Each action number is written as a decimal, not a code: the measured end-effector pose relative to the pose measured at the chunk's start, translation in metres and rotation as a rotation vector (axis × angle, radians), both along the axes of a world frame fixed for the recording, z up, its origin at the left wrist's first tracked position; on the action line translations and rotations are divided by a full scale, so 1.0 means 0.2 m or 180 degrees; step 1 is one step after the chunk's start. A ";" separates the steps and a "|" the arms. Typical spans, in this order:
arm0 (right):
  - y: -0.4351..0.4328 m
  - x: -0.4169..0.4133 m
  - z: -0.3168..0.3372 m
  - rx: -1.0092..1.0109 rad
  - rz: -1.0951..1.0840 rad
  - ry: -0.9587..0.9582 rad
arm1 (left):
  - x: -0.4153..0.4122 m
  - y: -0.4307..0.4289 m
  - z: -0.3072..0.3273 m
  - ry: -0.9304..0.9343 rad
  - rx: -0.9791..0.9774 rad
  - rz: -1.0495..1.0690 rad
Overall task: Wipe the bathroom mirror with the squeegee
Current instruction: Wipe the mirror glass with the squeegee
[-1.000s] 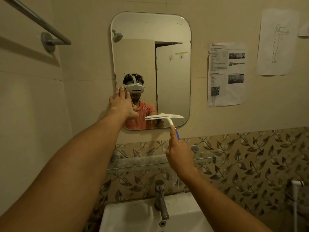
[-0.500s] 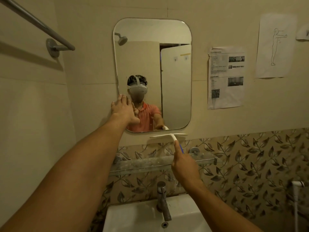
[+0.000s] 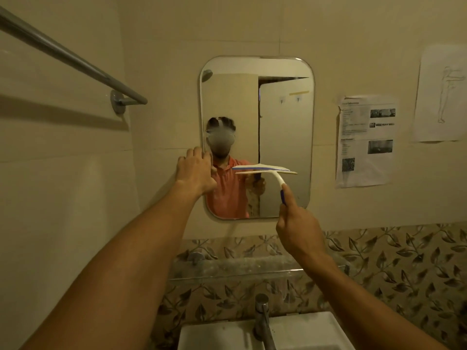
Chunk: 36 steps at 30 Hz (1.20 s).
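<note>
The right hand (image 3: pixel 299 228) was closed around the blue handle of the squeegee (image 3: pixel 267 173), and the white blade lay level across the lower half of the mirror (image 3: pixel 285 122), which hung on the wall above the glass shelf (image 3: pixel 227 270), the tap (image 3: pixel 262 319) and the sink (image 3: pixel 214 334). The left hand (image 3: pixel 195 171) rested on the left edge of the mirror with its fingers loosely bent and holding nothing. A towel bar (image 3: pixel 75 59) was on the left wall, and two paper sheets (image 3: pixel 365 140) were stuck to the wall right of the mirror.

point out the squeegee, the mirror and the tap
squeegee (image 3: pixel 265 170), head view, on its blade
mirror (image 3: pixel 283 127), head view, on bare glass
tap (image 3: pixel 262 317), head view, on its spout
</note>
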State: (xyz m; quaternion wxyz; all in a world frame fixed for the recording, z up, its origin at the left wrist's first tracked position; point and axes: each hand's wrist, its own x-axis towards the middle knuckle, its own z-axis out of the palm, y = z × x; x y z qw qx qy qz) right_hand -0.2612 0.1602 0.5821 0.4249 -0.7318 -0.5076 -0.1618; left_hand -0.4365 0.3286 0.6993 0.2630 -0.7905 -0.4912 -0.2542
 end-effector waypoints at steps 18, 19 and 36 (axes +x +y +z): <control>0.36 -0.36 0.97 0.0618 0.0075 -0.0376 | -0.03 0.08 0.04 0.0186 -0.0345 -0.0337; 0.37 -0.37 0.99 0.0642 0.0090 -0.0369 | -0.04 0.08 0.03 0.0241 -0.0362 -0.0320; 0.52 -0.43 1.07 0.0478 -0.0082 -0.0504 | -0.04 0.15 -0.01 0.0522 -0.0345 -0.0189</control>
